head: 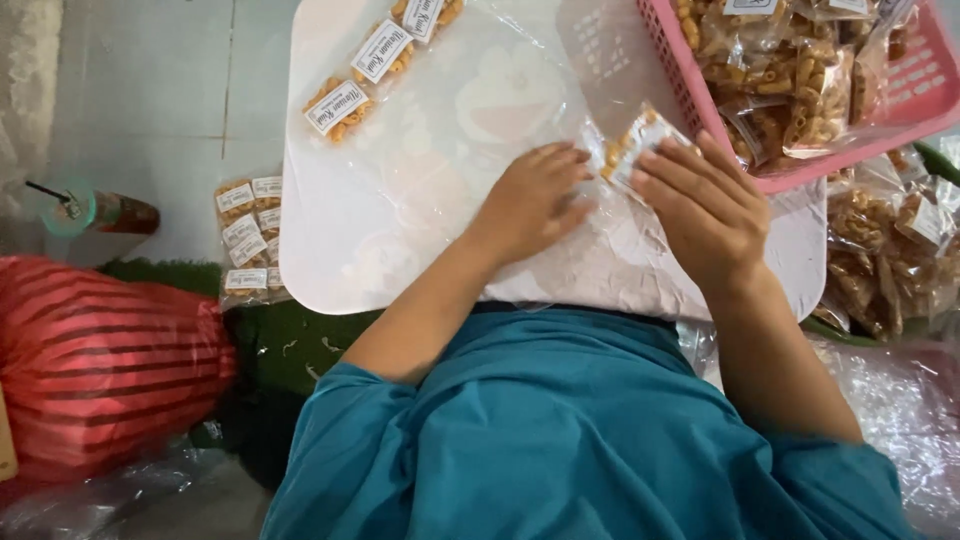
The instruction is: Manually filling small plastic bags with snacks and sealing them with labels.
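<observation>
We see our left hand (535, 200) pressed flat on the clear plastic sheet (450, 130) that covers the white bench (330, 250), fingers together and lying straight, which looks to us like a way of keeping the slippery film and the work from sliding. Our right hand (700, 205) rests on a small clear snack packet (632, 148) at the far right of the bench, its fingers close together over the packet's near edge; whether they pinch it or only press it down we cannot tell. The packet is thin, glossy and crinkled, filled with short golden curled pieces. Just beyond it the pink lattice basket (930, 95) holds many similar bags within easy reach, while labelled packets (360, 80) lie in a row at the far left.
</observation>
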